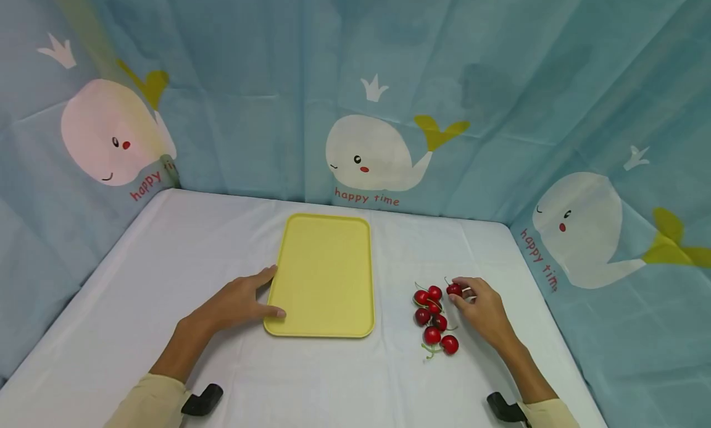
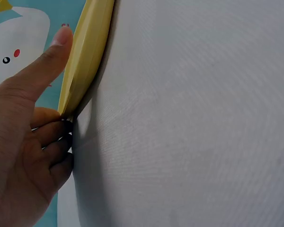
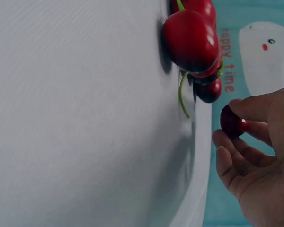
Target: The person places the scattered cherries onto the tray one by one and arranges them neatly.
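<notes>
A yellow rectangular tray [image 1: 328, 280] lies on the white cloth, with nothing on it. My left hand [image 1: 239, 301] grips its near left side, thumb over the rim and fingers curled at the edge; the tray's side [image 2: 87, 56] shows between thumb and fingers in the left wrist view. To the right of the tray, my right hand [image 1: 483, 307] pinches one dark red cherry [image 3: 232, 121] between thumb and fingers, raised off the cloth. Beside that hand lies a cluster of several red cherries [image 1: 432, 335], some with green stems [image 3: 183, 97].
The white-covered table [image 1: 194, 249] reaches back to a blue curtain [image 1: 250, 119] printed with whales, which also runs along both sides. Black wrist mounts [image 1: 202, 400] sit at the sleeves.
</notes>
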`<state>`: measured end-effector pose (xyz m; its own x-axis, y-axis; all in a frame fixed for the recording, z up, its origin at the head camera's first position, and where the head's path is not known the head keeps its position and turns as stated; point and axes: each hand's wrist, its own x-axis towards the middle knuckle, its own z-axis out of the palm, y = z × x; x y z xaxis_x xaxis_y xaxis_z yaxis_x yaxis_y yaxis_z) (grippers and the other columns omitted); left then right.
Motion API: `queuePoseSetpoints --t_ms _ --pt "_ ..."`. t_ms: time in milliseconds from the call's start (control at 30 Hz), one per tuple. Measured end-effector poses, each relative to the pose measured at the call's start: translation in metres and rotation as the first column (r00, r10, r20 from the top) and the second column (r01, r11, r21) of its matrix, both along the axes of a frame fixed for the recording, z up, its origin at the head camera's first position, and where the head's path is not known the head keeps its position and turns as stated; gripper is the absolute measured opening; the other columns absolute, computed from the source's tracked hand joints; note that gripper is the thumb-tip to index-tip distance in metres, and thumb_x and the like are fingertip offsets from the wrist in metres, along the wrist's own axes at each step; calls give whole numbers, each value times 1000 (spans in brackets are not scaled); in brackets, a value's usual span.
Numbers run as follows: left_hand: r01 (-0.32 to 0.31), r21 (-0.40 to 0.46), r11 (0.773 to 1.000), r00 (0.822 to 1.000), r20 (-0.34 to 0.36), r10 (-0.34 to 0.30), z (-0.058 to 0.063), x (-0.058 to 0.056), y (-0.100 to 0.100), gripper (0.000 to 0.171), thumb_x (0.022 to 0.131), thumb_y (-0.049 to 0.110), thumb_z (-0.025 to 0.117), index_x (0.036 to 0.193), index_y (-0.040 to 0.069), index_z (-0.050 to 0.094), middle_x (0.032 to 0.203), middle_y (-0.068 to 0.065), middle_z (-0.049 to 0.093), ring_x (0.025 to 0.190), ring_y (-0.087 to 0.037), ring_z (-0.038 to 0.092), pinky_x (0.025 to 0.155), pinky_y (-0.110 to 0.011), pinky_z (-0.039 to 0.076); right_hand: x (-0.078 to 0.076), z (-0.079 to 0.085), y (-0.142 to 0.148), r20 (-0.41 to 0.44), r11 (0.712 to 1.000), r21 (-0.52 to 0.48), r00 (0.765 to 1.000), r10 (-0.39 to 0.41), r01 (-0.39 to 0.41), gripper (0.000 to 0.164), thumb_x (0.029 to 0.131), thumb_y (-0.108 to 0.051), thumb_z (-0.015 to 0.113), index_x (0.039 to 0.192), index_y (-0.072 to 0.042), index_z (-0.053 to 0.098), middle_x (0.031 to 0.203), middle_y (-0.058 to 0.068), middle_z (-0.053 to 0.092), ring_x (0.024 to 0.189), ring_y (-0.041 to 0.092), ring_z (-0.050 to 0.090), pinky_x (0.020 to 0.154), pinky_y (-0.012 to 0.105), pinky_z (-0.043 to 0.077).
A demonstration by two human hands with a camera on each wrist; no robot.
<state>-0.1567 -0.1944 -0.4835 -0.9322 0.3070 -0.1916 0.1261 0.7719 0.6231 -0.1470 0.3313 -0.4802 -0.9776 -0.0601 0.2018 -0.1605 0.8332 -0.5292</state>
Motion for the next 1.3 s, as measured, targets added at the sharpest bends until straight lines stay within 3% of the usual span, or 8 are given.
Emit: queuePoseSetpoints --t_ms 167,500,867,1300 --pt "8 -3 1000 1000 8 -8 1 1 0 125 76 67 86 166 2 30 171 -20 33 156 -45 34 122 -64 35 -1 4 -7 -24 1000 -26 1000 15 -16 36 96 -13 79 131 -5 71 119 13 71 99 26 72 82 15 56" --pt "41 19 999 999 -35 -40 -1 4 -5 127 74 63 90 165 -1 29 170 -22 33 156 -45 34 123 -63 34 0 10 -21 -61 993 -92 995 72 -78 38 95 -13 80 132 -7 71 121 10 71 99 24 73 83 17 58" --pt "46 29 999 998 -38 -45 -2 4 -5 127 74 62 91 165 -2 29 170 -22 32 156 -45 34 123 -63 34 1 12 -33 -81 982 -130 988 130 -140 38 95 -12 81 132 -6 71 122 8 72 100 24 73 82 16 58" --pt "43 18 999 998 -41 -42 -3 5 -4 129 73 64 90 166 0 27 171 -21 31 157 -44 32 125 -63 32 1 21 -56 -43 963 -190 982 186 -191 39 92 -9 83 129 -9 72 115 3 74 92 18 69 77 21 60"
